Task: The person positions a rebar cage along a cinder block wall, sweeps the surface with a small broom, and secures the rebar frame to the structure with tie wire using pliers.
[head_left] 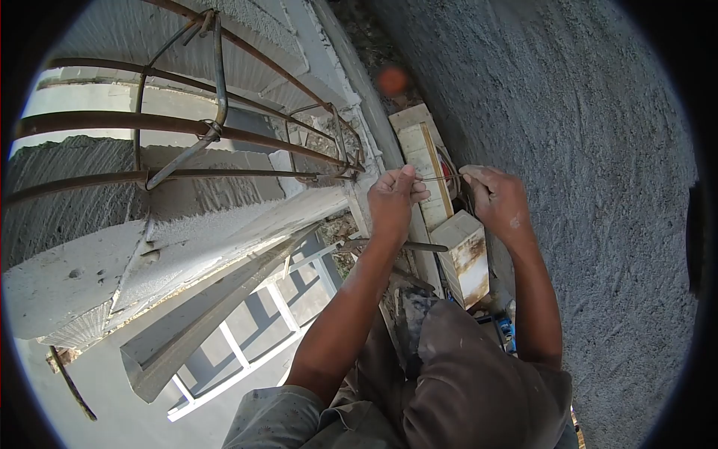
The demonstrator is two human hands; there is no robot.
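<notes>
A thin length of wire point(440, 178) is stretched between my two hands, above pale blocks. My left hand point(392, 200) pinches one end between thumb and fingers, close beside the wall top. The other end is pinched by my right hand point(497, 196), fingers curled. To the left of my hands stands a rusty rebar cage point(172, 127), its long bars joined by bent stirrups. One stirrup point(218, 90) is tied to a bar with twisted wire.
Pale blocks point(465, 258) lie below my hands. A rough grey wall point(583, 187) rises on the right. Dark bars point(425, 246) jut out near my left forearm. At lower left are a white ladder-like frame point(233, 346) and a grey beam point(191, 322). An orange object point(392, 79) lies farther off.
</notes>
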